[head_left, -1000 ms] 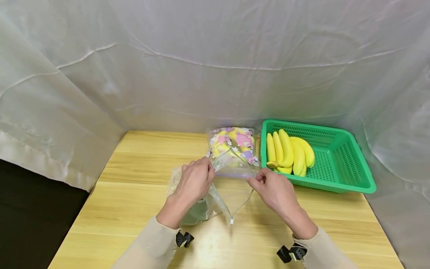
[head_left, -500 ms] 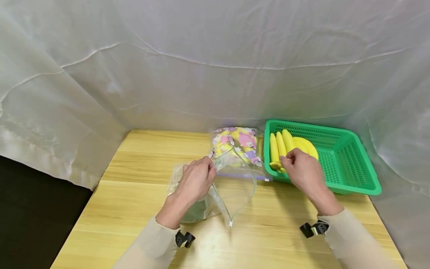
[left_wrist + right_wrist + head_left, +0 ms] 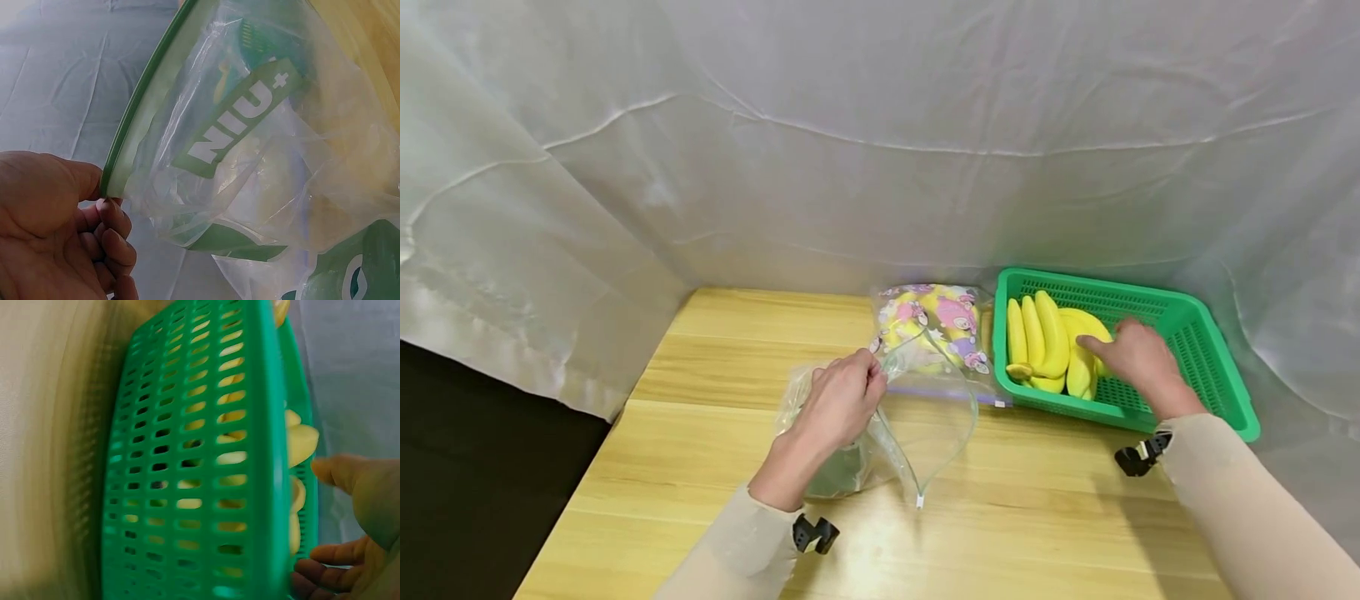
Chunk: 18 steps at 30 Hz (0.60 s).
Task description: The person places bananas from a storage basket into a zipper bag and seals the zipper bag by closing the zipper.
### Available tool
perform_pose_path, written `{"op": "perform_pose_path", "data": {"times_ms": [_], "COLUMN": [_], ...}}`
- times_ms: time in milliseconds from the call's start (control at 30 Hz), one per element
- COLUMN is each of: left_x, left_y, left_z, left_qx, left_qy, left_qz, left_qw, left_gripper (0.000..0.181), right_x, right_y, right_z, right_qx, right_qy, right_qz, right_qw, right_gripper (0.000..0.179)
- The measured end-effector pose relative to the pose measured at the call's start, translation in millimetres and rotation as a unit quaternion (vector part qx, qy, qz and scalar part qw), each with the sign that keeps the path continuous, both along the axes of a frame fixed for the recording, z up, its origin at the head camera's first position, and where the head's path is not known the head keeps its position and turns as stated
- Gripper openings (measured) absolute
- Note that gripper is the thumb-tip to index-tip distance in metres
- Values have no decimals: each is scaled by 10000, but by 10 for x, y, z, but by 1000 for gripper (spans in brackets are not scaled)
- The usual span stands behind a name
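My left hand [image 3: 842, 400] pinches the rim of a clear zip bag [image 3: 237, 131] between thumb and fingers. Green bands and "NIU+" lettering mark its wall in the left wrist view. The bag's mouth gapes wide, with a white slider [image 3: 920, 502] at its near corner. My right hand [image 3: 1142, 362] reaches over the green basket [image 3: 187, 456], thumb and fingers spread apart around the right side of the bananas [image 3: 1052, 342]. In the right wrist view the thumb points at a banana stem [image 3: 302, 445], while the basket wall hides most of the fruit.
Behind the bag lies a filled zip pouch [image 3: 932, 325] printed in pink and purple, with yellow showing through. All stands on a wooden table [image 3: 700, 467]. A pale curtain [image 3: 865, 200] hangs along the back and sides.
My right hand has let go of the bag's rim and moved right, over the basket, its fingers spreading. The left hand keeps its hold on the rim.
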<state>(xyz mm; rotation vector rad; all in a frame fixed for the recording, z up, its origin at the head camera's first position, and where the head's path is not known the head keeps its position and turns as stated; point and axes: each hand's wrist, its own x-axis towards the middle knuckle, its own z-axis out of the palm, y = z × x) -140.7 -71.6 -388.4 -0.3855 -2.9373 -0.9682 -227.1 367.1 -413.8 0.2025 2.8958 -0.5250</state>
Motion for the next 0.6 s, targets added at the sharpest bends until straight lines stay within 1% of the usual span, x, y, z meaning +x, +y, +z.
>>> {"op": "perform_pose_path", "data": {"times_ms": [67,133,167,267,400,533,600], "left_x": [-3,-7,-8,-10,-6,-7,-11], "left_y": [-1,-2,-1,2,-1,-20,-31], "left_z": [0,-2,-3,-1,-5,-20,-27], "left_qx": [29,62,80,120,189,254,266], "left_qy": [-13,-33,-49,-80,-119,-156,-138], "left_qz": [1,14,17,32,33,39,48], "left_qw": [10000,10000,10000,9999,9997,9995,9995], "left_gripper": [17,18,18,18,18,17,16], "right_x": [-23,-34,-36,-45,-55,-18,14], "right_y": [37,57,64,77,135,233,275], "right_z": [-38,-68,-79,-107,-131,-162,-192], "right_qx": [-127,-231,-270,-408,-291,126,395], "right_qy": [-315,-493,-522,-457,-73,542,932], "right_qz": [48,72,73,-7,-128,-127,-1], "right_qw": [9994,9985,9982,9981,9995,9984,9949], "right_gripper": [111,112,112,97,67,75,80]}}
